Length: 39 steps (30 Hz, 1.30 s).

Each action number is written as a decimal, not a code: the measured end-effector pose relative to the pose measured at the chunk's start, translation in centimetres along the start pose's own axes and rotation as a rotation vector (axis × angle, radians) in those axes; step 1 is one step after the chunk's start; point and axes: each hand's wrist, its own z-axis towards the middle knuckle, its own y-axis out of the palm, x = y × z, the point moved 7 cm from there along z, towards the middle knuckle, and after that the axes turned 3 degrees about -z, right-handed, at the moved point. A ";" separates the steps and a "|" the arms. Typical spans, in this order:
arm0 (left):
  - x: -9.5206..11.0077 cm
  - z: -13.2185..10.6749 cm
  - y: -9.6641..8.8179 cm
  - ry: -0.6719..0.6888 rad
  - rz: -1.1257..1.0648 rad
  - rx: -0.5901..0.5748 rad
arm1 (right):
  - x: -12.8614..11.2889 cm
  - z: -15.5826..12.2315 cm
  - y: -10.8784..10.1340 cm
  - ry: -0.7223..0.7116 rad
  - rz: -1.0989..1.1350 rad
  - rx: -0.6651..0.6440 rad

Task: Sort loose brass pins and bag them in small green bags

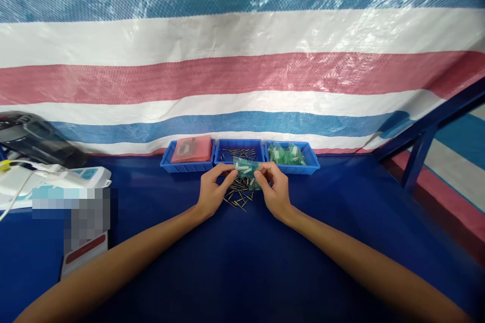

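Both my hands meet over the blue table cloth, pinching a small clear green plastic bag [246, 167] between them. My left hand [212, 191] grips the bag's left end and my right hand [276, 191] its right end, fingers closed on it. Under the bag lies a loose pile of small metal pins [238, 197] on the cloth. Just behind stand three blue bins: the left bin [186, 165] holds reddish bags, the middle bin [238, 158] holds more pins, the right bin [308, 164] holds filled green bags.
A striped red, white and blue tarp [242, 75] hangs behind the bins. At the left are a black device [36, 139], a white device with a cable [56, 176] and a card [85, 252]. A blue metal frame [424, 136] stands at the right.
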 end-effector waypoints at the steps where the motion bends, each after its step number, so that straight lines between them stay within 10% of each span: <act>1: 0.1 0.0 0.0 0.008 0.004 -0.008 | 0.3 -0.1 0.1 -0.003 -0.007 -0.009; 39: 0.6 0.0 1.0 0.033 0.045 -0.131 | 0.7 0.0 0.8 -0.031 -0.148 -0.134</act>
